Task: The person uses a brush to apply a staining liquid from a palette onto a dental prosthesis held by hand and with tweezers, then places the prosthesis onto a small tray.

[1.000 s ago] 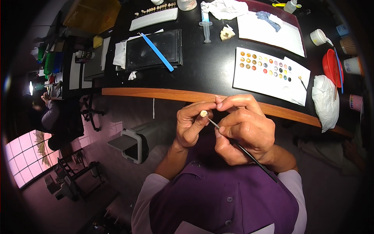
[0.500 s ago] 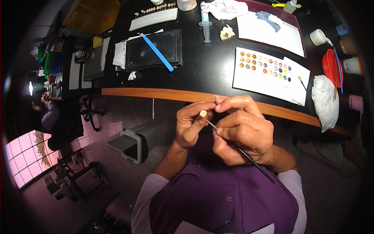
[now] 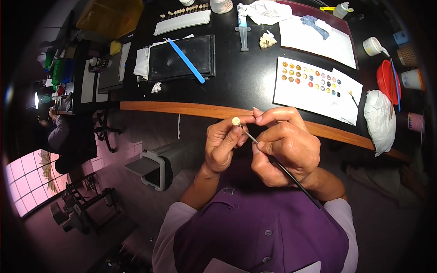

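Note:
My left hand (image 3: 221, 148) is closed on a small cream tooth-like piece (image 3: 236, 121), pinched between its fingertips. My right hand (image 3: 287, 150) grips a thin, dark-handled brush (image 3: 289, 175), whose metal tip reaches toward the underside of that piece; whether the two touch I cannot tell. Fingertips of both hands meet above the brush. Beyond them lies a white palette (image 3: 317, 108) with several dots of coloured paste and a small pale-tipped tool resting on it.
Black desk (image 3: 246, 77) holds a blue tool (image 3: 189, 63) on a dark slab (image 3: 159, 61), syringe (image 3: 244, 36), shade samples (image 3: 182, 22), red dish (image 3: 387, 77), crumpled white plastic (image 3: 378, 123). A grey bin (image 3: 154, 170) stands left below; another person (image 3: 61, 132) sits far left.
Both hands have moved slightly upward, the cream piece with them, and the piece has turned a little. The brush is still in my right hand.

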